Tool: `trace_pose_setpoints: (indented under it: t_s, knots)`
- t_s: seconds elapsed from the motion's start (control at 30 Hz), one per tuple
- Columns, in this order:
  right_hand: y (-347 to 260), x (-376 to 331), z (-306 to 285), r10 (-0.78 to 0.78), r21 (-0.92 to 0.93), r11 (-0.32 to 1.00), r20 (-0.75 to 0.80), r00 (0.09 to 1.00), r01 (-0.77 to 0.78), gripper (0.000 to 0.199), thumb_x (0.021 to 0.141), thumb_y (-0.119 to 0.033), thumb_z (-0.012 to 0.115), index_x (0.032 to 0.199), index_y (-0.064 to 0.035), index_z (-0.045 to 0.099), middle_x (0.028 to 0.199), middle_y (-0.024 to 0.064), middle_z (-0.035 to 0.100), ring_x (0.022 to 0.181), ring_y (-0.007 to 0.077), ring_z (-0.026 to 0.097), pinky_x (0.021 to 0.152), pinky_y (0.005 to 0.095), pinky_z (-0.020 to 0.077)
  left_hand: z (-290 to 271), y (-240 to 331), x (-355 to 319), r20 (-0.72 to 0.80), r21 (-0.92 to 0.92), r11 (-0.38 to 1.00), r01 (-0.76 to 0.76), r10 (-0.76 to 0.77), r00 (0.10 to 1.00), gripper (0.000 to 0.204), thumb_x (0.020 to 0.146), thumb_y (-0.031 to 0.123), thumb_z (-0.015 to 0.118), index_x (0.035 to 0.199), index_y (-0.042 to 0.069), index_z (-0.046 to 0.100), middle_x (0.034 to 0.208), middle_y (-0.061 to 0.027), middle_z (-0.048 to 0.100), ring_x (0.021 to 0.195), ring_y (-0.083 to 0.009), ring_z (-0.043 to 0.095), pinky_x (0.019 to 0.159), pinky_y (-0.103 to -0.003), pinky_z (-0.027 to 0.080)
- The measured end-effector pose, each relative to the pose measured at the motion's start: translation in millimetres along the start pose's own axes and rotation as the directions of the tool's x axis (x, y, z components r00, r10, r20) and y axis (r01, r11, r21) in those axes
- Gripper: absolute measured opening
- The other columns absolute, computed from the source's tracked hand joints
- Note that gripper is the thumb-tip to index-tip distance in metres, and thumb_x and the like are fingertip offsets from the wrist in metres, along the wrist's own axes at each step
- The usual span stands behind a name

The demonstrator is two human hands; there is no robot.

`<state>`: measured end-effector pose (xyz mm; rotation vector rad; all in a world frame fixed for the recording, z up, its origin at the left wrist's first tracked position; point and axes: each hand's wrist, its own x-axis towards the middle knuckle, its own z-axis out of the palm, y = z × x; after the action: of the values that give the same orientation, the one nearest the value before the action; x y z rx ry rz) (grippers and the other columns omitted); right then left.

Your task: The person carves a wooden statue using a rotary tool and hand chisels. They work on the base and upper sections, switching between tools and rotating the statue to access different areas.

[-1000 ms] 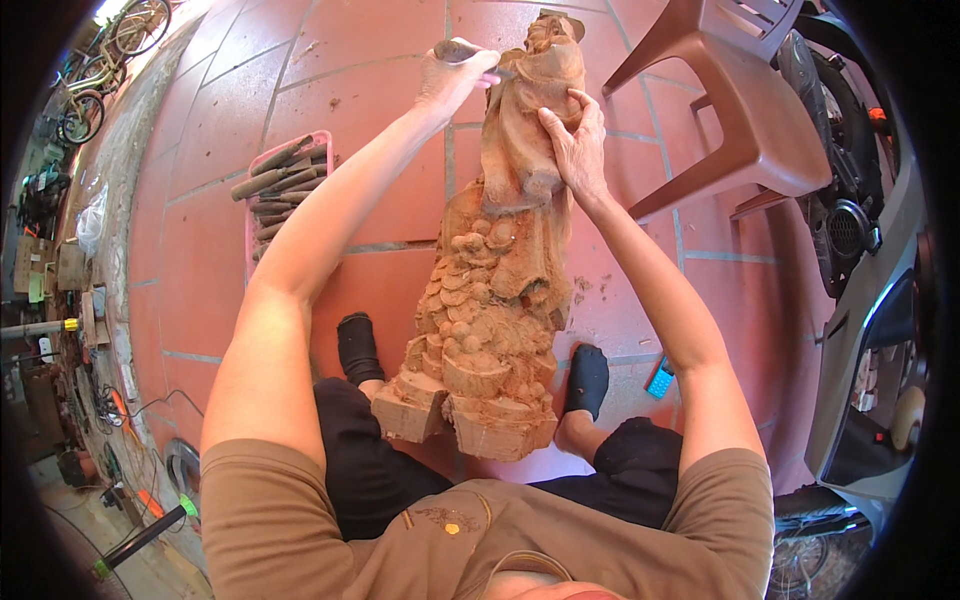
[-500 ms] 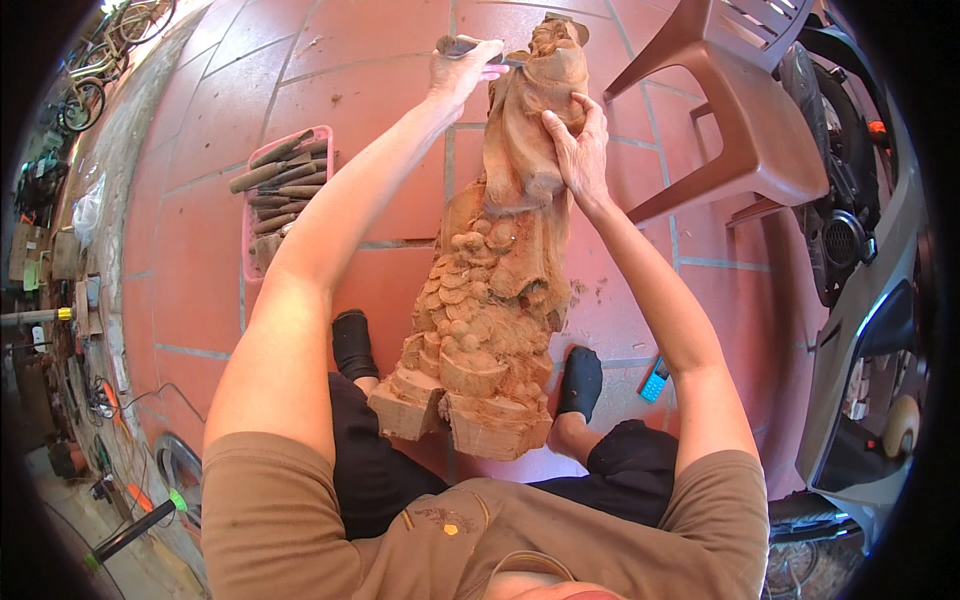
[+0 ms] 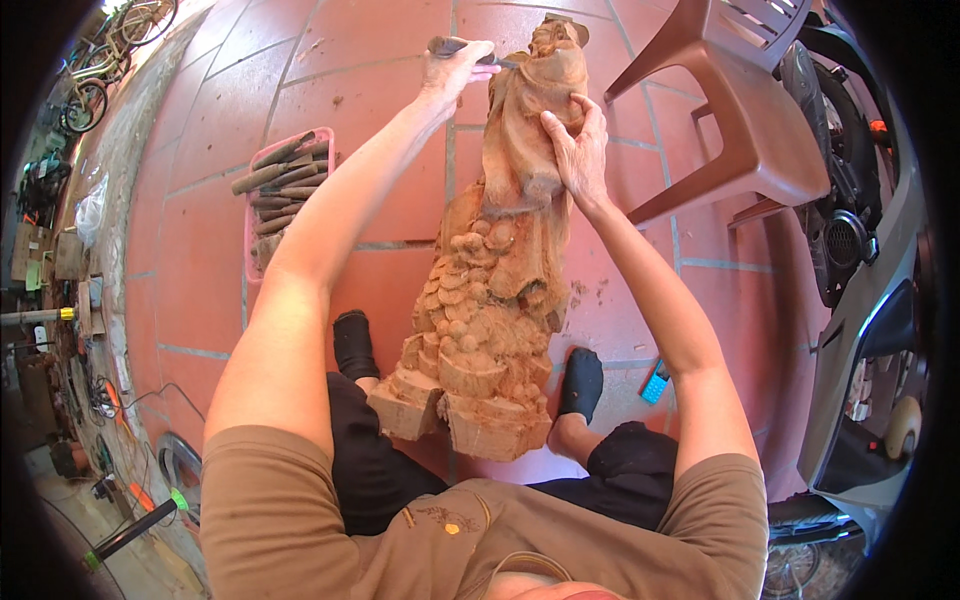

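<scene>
A left hand (image 3: 457,70) clasps a dark tool (image 3: 447,46), its tip hard to make out, at a wooden carving (image 3: 480,300) stretched over red tiles (image 3: 375,290); the right hand (image 3: 582,155), fingers apart, touches the carving's far right side. The left arm (image 3: 335,225) partly hides a pink basket (image 3: 249,225).

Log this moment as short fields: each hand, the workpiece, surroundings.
Left hand: grips a dark tool, its tip at the carved figure's upper part
Right hand: rests on the figure's right side, thumb apart
Workpiece: wooden, base end nearest the person
Left of it: pink tray of stick-shaped tools
Right of it: brown chair, blue phone
</scene>
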<state>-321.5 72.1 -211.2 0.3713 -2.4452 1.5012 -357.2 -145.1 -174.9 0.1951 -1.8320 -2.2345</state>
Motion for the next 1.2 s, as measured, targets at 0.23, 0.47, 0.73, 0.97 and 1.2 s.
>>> trace_pose_setpoints:
  t_s: [0.23, 0.47, 0.73, 0.97, 1.2]
  knots:
    - [-0.1, -0.5, -0.1, 0.003, 0.01, 1.0, -0.011, 1.0, -0.003, 0.064, 0.088, -0.042, 0.072, 0.135, -0.0064, 0.048, 0.136, 0.0195, 0.047, 0.125, 0.0379, 0.043, 0.107, 0.0472, 0.0358, -36.0, 12.6, -12.9, 0.105, 0.167, 0.984, 0.068, -0.087, 0.991, 0.027, 0.091, 0.026, 0.071, 0.095, 0.0, 0.065, 0.094, -0.0169, 0.071, 0.085, -0.027, 0.074, 0.079, -0.035, 0.06]
    - [3.4, 1.7, 0.0, -0.03, -0.025, 0.999, -0.005, 1.0, 0.03, 0.065, 0.088, -0.042, 0.071, 0.136, -0.0046, 0.048, 0.134, 0.0202, 0.048, 0.123, 0.0372, 0.044, 0.107, 0.0462, 0.036, -24.7, 1.8, -25.5, 0.09, 0.013, 0.994, 0.111, -0.111, 0.99, 0.029, 0.091, 0.028, 0.071, 0.099, 0.001, 0.064, 0.098, -0.0162, 0.071, 0.09, -0.0275, 0.074, 0.083, -0.036, 0.059]
    - [3.8, 1.3, 1.4, -0.019, -0.011, 1.0, -0.002, 1.0, 0.019, 0.065, 0.088, -0.043, 0.071, 0.135, -0.0033, 0.048, 0.132, 0.0207, 0.049, 0.122, 0.0364, 0.045, 0.106, 0.0453, 0.0364, -40.1, 0.1, -53.8, 0.153, 0.056, 0.992, 0.115, -0.123, 0.981, 0.026, 0.092, 0.027, 0.069, 0.098, 0.002, 0.064, 0.098, -0.0141, 0.07, 0.09, -0.0272, 0.073, 0.084, -0.036, 0.058]
    - [6.4, 3.9, -1.9, -0.005, 0.012, 1.0, -0.01, 1.0, 0.005, 0.065, 0.088, -0.041, 0.072, 0.135, -0.0037, 0.049, 0.133, 0.0192, 0.049, 0.123, 0.0356, 0.045, 0.107, 0.0447, 0.0364, -40.1, 18.1, -59.7, 0.093, 0.069, 0.973, 0.218, -0.224, 0.97, 0.027, 0.09, 0.028, 0.071, 0.096, 0.003, 0.063, 0.096, -0.0134, 0.07, 0.089, -0.0264, 0.073, 0.081, -0.035, 0.059]
    - [7.3, 3.3, 2.2, 0.008, 0.033, 0.999, 0.01, 1.0, -0.008, 0.065, 0.088, -0.04, 0.072, 0.136, -0.0031, 0.048, 0.134, 0.0199, 0.048, 0.127, 0.0351, 0.043, 0.108, 0.0445, 0.0351, -37.8, -16.1, -51.3, -0.009, -0.283, 0.921, 0.266, -0.28, 0.96, 0.034, 0.088, 0.033, 0.075, 0.099, 0.004, 0.062, 0.093, -0.013, 0.068, 0.09, -0.0278, 0.073, 0.083, -0.035, 0.061]
